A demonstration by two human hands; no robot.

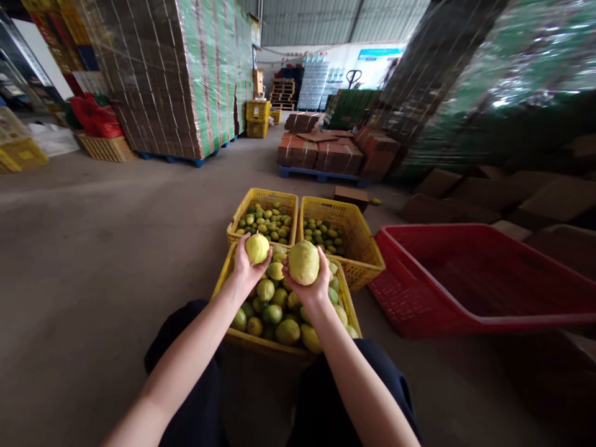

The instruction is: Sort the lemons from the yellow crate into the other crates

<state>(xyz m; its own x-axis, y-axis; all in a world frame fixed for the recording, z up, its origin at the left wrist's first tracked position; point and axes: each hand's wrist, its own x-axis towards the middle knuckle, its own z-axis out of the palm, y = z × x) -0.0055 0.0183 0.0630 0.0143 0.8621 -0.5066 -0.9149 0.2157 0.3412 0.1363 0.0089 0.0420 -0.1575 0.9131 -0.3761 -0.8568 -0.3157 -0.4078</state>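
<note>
Cupped in my left hand (243, 273) is a round yellow lemon (257, 248) with a small tip on top. My right hand (319, 290) grips a larger, bumpy, pale yellow-green lemon (304, 263). Both are held up side by side, over the far half of a yellow crate (265, 341) between my knees. Green and yellow lemons (288, 332) fill that crate; my hands and forearms hide some of them. Just beyond stand two more yellow crates, the left one (235, 231) and the right one (365, 268), with smaller green and yellow lemons inside.
To the right is a big red plastic crate (395, 304). Flattened cardboard (321, 155) lies stacked on a blue pallet (321, 175) ahead. Wrapped box stacks (205, 81) rise on both sides. A small brown box (351, 196) sits behind the yellow crates.
</note>
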